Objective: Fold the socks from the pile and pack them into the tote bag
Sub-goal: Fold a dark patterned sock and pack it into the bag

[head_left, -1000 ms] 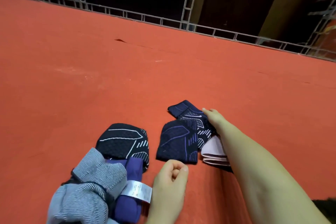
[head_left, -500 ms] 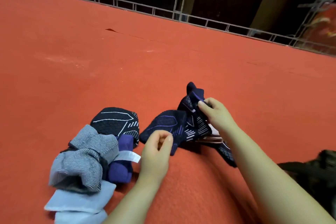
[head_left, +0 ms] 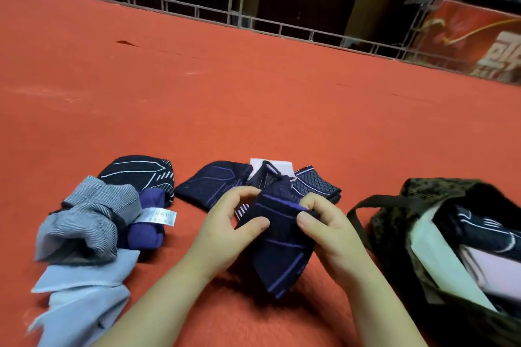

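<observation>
A navy sock with purple lines (head_left: 283, 251) hangs just above the red cloth, held at its top edge by both hands. My left hand (head_left: 228, 222) pinches its left side and my right hand (head_left: 324, 222) pinches its right side. Behind it lie more navy patterned socks (head_left: 214, 183) and a pale pink piece (head_left: 277, 166). At the left sits a pile: a black sock with white lines (head_left: 138, 173), a purple sock with a white label (head_left: 148, 222), grey striped socks (head_left: 87, 217) and light blue ones (head_left: 81, 298). The dark patterned tote bag (head_left: 417, 194) stands open at the right with socks inside.
Everything rests on a wide red cloth surface (head_left: 253, 98). A grey metal rail (head_left: 197, 11) runs along its far edge, with dark shelving behind. A red printed box (head_left: 479, 39) shows at the upper right.
My left hand has reached over and taken hold of the navy sock, which both hands now lift toward me. The view has shifted right, bringing the tote bag into sight.
</observation>
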### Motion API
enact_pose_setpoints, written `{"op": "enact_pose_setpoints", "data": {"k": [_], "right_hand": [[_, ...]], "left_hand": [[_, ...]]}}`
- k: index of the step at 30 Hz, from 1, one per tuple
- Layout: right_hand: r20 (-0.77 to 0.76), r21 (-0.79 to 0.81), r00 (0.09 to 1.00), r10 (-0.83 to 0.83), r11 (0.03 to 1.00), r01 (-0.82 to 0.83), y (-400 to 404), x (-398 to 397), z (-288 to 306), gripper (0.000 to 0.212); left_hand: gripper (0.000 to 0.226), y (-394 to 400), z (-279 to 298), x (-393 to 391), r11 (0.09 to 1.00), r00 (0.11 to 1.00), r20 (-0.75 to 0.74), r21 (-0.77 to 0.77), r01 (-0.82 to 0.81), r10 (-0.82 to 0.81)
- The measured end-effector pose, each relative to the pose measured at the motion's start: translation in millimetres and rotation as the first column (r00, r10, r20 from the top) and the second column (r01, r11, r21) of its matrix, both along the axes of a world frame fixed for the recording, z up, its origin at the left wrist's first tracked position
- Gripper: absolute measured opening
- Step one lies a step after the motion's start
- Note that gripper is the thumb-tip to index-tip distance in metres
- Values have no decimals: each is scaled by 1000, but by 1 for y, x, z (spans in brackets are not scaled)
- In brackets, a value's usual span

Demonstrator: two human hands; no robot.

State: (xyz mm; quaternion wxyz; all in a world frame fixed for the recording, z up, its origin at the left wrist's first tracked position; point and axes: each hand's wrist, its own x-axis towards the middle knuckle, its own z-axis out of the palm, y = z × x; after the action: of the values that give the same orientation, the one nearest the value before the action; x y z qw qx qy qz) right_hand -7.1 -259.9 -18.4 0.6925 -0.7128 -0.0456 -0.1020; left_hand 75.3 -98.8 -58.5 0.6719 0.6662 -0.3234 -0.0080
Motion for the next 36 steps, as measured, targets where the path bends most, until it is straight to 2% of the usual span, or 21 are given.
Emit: {"op": "enact_pose_setpoints", "data": {"k": [2, 5, 6, 8, 10, 11, 14, 16, 18, 20, 21, 22, 25, 27, 29, 31, 33, 36], "right_hand": [[0, 40, 998, -62, 997, 62, 1, -1, -5, 16], [51, 80, 978, -203, 977, 198, 2, -2, -8, 16], [77, 38, 963, -258, 966, 256, 0, -3, -7, 17], [120, -173, 927, -355, 912, 372, -4, -8, 0, 23], [148, -351, 910, -387, 839, 415, -8, -11, 10, 23], [137, -358, 919, -369, 847, 393, -10, -12, 14, 22], [62, -322, 953, -297, 898, 301, -14, -12, 28, 25], [-11, -211, 963, -268, 942, 259, -15, -8, 36, 19], [-28, -53, 968, -250, 967, 248, -15, -1, 43, 24], [14, 46, 953, -303, 952, 303, -13, 10, 51, 28], [43, 86, 940, -339, 939, 334, -14, 16, 56, 28], [70, 109, 923, -379, 923, 370, -14, 24, 60, 27], [139, 110, 864, -484, 874, 473, -19, 49, 78, 25], [163, 118, 836, -524, 851, 511, -22, 62, 96, 24], [180, 132, 824, -538, 843, 521, -26, 72, 112, 26], [199, 141, 822, -534, 845, 515, -28, 74, 126, 28], [168, 107, 829, -533, 846, 522, -31, 70, 123, 31], [19, -35, 872, -489, 871, 490, -33, 51, 84, 37]], "left_hand": [[26, 2, 3, -1, 1000, 1000, -24, -13, 8, -8], [24, 4, 1, 0, 993, 993, -20, 18, 116, -115], [28, 5, 1, -1, 988, 987, -38, 11, 157, -156], [37, 5, 3, -3, 980, 976, -99, -49, 191, -195], [33, 4, 10, -3, 984, 977, -150, -123, 131, -149], [28, 2, 15, -3, 985, 981, -159, -153, 85, -109], [15, -6, 30, -1, 987, 989, -143, -156, -43, 21], [19, -12, 37, 1, 977, 984, -166, -195, -90, 58], [41, -16, 46, 3, 957, 972, -235, -282, -62, -6], [71, -19, 49, 4, 943, 930, -350, -331, -11, -112], [78, -21, 49, 4, 943, 902, -403, -333, 11, -153], [75, -22, 47, 6, 949, 882, -434, -312, 47, -186], [44, -30, 43, 14, 981, 922, -345, -141, 134, -176], [20, -37, 57, 22, 994, 961, -271, -109, 17, -46], [24, -40, 78, 31, 987, 981, -188, -143, -70, 42], [29, -38, 100, 32, 986, 993, -90, -144, -84, 71], [31, -30, 105, 21, 995, 998, -49, -83, -50, 46], [23, -8, 81, -10, 996, 994, -89, 60, 70, -64]]}}
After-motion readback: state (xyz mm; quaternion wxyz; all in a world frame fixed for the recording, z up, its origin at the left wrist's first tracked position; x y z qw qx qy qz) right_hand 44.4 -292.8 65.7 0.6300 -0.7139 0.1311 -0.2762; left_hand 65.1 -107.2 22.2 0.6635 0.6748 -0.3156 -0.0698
